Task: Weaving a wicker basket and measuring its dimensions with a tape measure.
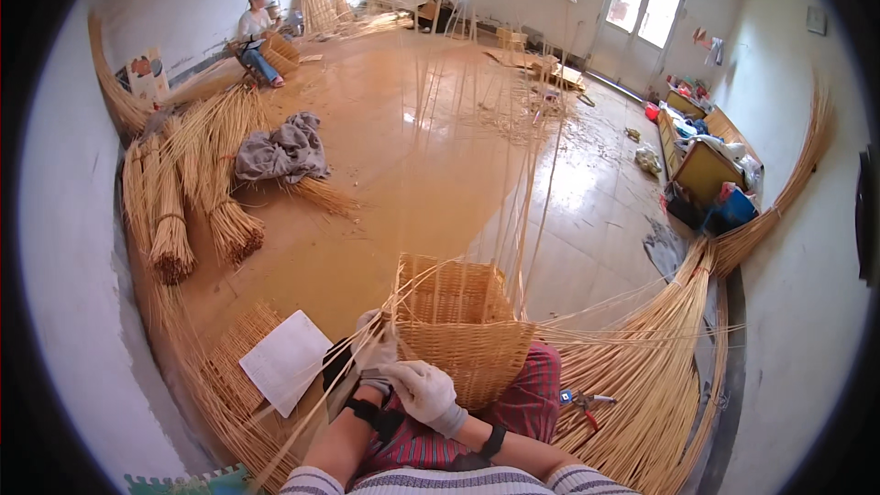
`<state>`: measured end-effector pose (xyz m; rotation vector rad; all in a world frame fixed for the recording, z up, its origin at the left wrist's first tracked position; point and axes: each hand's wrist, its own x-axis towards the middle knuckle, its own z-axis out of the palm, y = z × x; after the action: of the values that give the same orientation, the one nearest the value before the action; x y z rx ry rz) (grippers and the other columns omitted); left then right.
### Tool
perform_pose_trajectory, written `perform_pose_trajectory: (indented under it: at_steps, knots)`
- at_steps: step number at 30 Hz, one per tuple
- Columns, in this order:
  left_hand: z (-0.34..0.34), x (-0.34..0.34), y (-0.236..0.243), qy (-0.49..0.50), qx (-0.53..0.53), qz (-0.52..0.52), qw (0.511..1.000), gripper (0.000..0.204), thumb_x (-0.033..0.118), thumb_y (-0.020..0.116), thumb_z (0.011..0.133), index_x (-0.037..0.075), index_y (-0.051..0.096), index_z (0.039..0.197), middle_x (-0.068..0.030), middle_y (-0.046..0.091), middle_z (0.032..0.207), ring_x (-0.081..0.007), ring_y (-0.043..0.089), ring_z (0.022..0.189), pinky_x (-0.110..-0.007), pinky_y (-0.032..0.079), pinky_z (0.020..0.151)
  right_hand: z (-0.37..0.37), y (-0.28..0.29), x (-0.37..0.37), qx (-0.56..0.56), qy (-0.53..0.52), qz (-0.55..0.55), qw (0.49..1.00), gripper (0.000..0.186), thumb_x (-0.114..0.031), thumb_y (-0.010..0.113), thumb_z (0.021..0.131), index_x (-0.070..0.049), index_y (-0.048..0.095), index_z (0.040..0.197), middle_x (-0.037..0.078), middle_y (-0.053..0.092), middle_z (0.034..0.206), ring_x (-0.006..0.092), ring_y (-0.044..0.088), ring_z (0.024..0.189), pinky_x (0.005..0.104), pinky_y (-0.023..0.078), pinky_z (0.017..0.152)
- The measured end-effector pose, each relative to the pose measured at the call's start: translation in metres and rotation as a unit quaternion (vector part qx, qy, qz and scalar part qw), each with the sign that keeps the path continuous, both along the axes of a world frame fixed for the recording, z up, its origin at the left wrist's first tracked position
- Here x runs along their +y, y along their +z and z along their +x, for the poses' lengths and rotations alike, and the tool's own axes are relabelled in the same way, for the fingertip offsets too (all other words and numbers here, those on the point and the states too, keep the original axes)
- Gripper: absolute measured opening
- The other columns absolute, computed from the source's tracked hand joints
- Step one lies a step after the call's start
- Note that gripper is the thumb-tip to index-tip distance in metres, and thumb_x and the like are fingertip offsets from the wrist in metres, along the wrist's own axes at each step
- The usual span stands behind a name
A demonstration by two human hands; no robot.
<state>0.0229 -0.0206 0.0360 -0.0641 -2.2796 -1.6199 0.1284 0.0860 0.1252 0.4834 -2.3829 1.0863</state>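
A half-woven cane basket (458,357), long upright stakes rising from it, rests on my lap over red striped cloth (541,371). At its left corner my left hand (373,342), in a pale glove, is closed among loose cane strands (344,356), partly hidden by them and by my other hand. My right hand (423,390), also gloved, is lower at the basket's front left, fingers curled round thin strands.
Cane bundles (174,211) and grey cloth (280,151) lie left; paper (284,357) beside woven matting (240,341). Right are long cane (632,367), red-handled pliers (591,412) and a cluttered cabinet (697,170). Two people (257,32) (443,9) sit at the back.
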Motion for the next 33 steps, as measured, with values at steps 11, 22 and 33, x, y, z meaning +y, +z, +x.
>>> perform_pose_trajectory:
  at_steps: [11,22,33]
  knots:
    - [0.04,-0.031,0.025,-0.042,-0.119,-0.107,0.986,0.023,0.017,0.079,0.091,0.008,0.067,0.108,-0.0053,0.07,0.105,-0.0237,0.072,0.083,-0.037,0.06,0.072,-0.013,-0.022,0.028,-0.032,0.039,-0.283,0.958,0.023,-0.019,0.057,0.103,-0.01,0.072,0.118,0.007,0.074,0.102,0.0247,0.069,0.089,0.0363,0.056,0.08]
    - [0.038,0.02,0.028,-0.18,-0.052,-0.418,0.889,0.097,0.034,0.082,0.082,0.03,0.029,0.164,-0.0211,0.033,0.162,-0.0383,0.073,0.1,-0.047,0.06,0.08,-0.102,-0.02,0.077,-0.02,-0.181,0.024,0.983,0.037,-0.01,0.059,0.102,-0.014,0.06,0.139,0.017,0.069,0.13,0.0322,0.068,0.117,0.04,0.059,0.089]
    - [0.029,0.018,0.01,-0.155,0.018,-0.44,0.885,0.088,0.035,0.081,0.081,0.03,0.04,0.159,-0.019,0.043,0.152,-0.0381,0.07,0.104,-0.048,0.057,0.084,-0.051,-0.048,0.116,-0.118,-0.165,-0.222,0.954,0.045,-0.008,0.052,0.106,-0.008,0.046,0.151,0.014,0.073,0.117,0.0212,0.071,0.108,0.0377,0.057,0.09]
